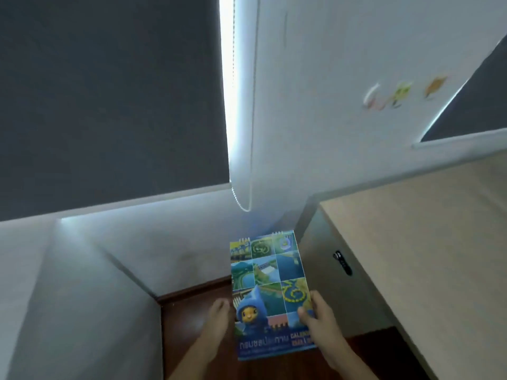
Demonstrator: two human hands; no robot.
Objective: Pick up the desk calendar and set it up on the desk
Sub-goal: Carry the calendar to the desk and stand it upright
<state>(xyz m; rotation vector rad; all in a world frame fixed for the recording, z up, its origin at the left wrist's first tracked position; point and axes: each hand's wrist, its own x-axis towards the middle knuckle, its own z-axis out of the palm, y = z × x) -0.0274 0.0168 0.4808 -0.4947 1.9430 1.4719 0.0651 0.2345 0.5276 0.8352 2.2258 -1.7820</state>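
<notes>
The desk calendar is a flat, spiral-bound pad with a blue and green photo-grid cover and a blue cartoon figure. It is held up in the air, low in the middle of the view, with its spiral edge pointing away from me. My right hand grips its right edge, thumb on the cover. My left hand is right beside its left edge with fingers together; whether it touches the calendar is unclear. The light wooden desk stands just to the right of the calendar.
A dark drawer lock sits on the desk's side panel. Behind are a white wall, a dark roller blind with a bead cord, and wall stickers. Below my hands is dark wooden floor.
</notes>
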